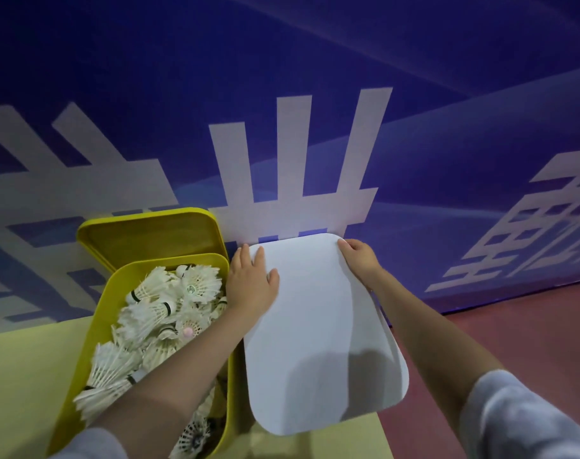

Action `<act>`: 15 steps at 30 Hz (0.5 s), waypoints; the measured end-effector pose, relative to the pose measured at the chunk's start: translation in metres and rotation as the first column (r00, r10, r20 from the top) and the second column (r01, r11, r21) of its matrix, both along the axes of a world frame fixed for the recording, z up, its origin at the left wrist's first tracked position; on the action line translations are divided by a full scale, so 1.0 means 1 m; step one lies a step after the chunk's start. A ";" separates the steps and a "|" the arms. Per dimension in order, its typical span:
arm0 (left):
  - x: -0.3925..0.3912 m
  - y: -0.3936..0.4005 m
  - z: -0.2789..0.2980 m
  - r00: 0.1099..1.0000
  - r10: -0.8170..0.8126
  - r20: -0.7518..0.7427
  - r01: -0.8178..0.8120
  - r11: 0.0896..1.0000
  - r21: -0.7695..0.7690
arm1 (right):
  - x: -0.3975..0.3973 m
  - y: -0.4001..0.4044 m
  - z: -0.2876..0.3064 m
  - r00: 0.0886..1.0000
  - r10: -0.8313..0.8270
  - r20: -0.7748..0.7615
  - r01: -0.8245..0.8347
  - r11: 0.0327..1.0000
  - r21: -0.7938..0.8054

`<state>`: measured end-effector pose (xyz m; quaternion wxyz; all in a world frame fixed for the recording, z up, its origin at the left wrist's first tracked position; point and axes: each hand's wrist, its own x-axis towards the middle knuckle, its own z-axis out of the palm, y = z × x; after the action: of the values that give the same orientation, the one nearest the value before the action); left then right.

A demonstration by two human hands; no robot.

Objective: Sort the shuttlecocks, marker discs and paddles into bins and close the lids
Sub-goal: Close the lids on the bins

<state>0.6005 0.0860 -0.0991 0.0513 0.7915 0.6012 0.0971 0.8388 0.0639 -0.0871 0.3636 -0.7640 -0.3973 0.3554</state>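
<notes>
My left hand (253,281) lay flat, fingers straight on white lid (318,329) – right hand (359,256) gripped its 1 o'clock corner – yellow shuttlecock bin (103,326) open at 9 o'clock

Two lids (318,329) (one white), one yellow bin (100,329), many shuttlecocks (156,313).
</notes>
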 end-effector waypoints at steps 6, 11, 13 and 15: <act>-0.001 0.000 0.000 0.993 -0.096 0.064 0.094 0.995 0.035 | 0.005 0.001 -0.002 0.995 0.001 -0.097 0.008 0.995 0.098; -0.002 0.001 -0.001 0.994 -0.093 0.054 0.091 0.995 0.036 | 0.001 0.005 -0.003 0.994 -0.011 0.110 0.000 0.996 0.091; -0.003 0.000 0.000 0.989 -0.133 0.060 0.130 0.990 0.058 | -0.004 0.001 -0.002 0.968 0.023 0.251 -0.049 0.994 0.098; -0.004 0.000 0.002 0.975 -0.212 0.060 0.207 0.975 0.078 | -0.010 -0.006 0.000 0.896 0.087 0.436 -0.124 0.991 0.057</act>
<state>0.5968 0.0858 -0.0970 0.0534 0.8481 0.5084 0.1392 0.8292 0.0581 -0.0867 0.2781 -0.7852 -0.5232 0.1797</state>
